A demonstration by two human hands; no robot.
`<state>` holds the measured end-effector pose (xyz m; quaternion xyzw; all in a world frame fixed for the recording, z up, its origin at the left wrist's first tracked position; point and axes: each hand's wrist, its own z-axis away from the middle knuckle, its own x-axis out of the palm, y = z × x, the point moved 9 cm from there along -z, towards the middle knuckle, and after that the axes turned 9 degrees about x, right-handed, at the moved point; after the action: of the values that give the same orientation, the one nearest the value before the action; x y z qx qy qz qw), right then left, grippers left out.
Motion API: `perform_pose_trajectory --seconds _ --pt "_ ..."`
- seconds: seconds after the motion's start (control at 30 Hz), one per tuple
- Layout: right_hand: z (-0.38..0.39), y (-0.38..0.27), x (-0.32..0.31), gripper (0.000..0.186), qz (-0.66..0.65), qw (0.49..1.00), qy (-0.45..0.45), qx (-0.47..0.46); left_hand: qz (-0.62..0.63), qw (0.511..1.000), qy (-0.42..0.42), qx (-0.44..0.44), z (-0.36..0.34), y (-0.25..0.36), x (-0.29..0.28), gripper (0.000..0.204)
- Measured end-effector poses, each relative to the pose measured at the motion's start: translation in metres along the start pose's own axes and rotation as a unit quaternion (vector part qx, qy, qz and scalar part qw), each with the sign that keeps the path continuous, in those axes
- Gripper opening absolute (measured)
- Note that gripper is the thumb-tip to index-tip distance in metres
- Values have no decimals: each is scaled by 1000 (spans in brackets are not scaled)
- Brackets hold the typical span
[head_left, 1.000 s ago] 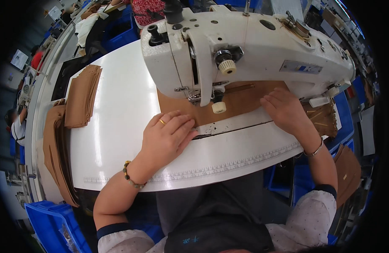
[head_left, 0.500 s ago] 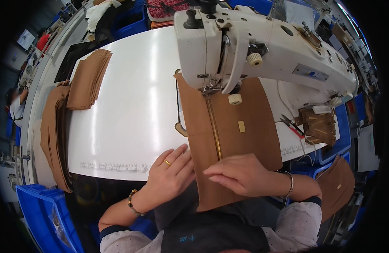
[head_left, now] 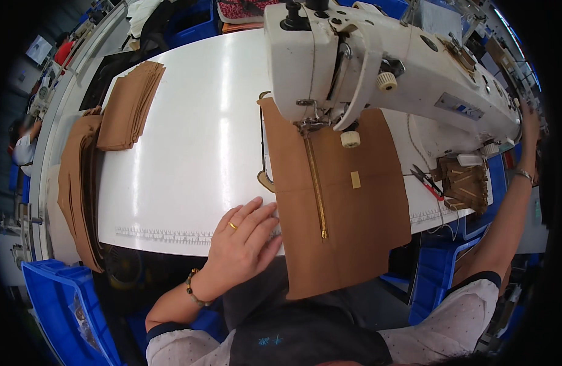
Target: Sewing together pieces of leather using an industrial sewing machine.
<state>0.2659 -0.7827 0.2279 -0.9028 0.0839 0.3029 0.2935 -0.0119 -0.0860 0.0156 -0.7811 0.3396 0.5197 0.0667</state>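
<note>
Your brown panel [head_left: 345, 219] lies under the white sewing machine [head_left: 378, 67], its zipper seam seemingly stitched; your left hand [head_left: 244, 241], grip released, rests flat at its near-left edge; right hand [head_left: 528, 125] reaches the machine's far end, grip unclear; unsewn pieces [head_left: 130, 105] wait stacked far left.

Single head-worn fisheye, looking steeply down, close over white table [head_left: 189, 152]
</note>
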Motion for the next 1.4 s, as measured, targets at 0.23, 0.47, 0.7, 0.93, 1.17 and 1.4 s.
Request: perform_pose_trajectory --seconds 0.23,0.47,0.7,0.93,1.17,1.4 --pt "-3 150 86 58 -488 823 -235 170 -4 1000 15 -16 0 -2 0 32" --pt "71 147 52 53 -415 872 -120 230 -2 1000 27 -14 0 -3 -1 31" --pt "381 -133 -82 76 -210 841 -312 -388 5 999 39 -12 -2 -2 -2 33" --pt "588 -229 -92 53 -222 679 -492 -498 5 999 46 -12 2 -2 -5 33" --pt "560 -219 -63 48 -413 513 -743 -118 84 991 97 35 5 18 -14 27" --pt "561 -220 -63 49 -425 502 -746 -106 71 991 85 72 -9 35 0 31"
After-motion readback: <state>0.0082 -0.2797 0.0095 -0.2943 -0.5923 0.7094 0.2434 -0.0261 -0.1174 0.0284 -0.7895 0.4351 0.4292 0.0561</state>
